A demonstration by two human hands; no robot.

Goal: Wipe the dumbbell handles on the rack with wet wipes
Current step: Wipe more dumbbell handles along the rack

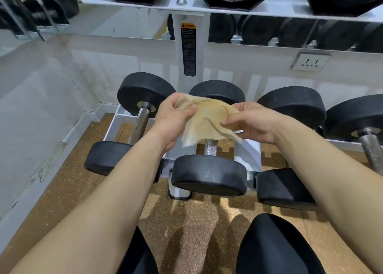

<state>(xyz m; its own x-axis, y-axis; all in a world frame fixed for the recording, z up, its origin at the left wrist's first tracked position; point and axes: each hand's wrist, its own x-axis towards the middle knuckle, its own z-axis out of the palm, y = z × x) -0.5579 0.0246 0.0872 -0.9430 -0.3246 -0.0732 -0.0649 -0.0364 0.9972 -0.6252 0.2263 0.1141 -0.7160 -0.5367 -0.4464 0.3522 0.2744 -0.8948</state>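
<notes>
The left hand (174, 118) and right hand (255, 122) each pinch a side of the tan wet wipe (207, 120), holding it spread above the middle dumbbell (209, 174); its handle (211, 147) points away toward the wall.

Bare forearms (116, 190), black trousers (275, 248).

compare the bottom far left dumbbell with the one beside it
The far left dumbbell shows its whole handle; on the middle dumbbell it is mostly hidden behind the wipe that the left hand and right hand pinch. The far left dumbbell slants leftward; the middle dumbbell runs straight. Both have round black heads, knurled handles.
</notes>
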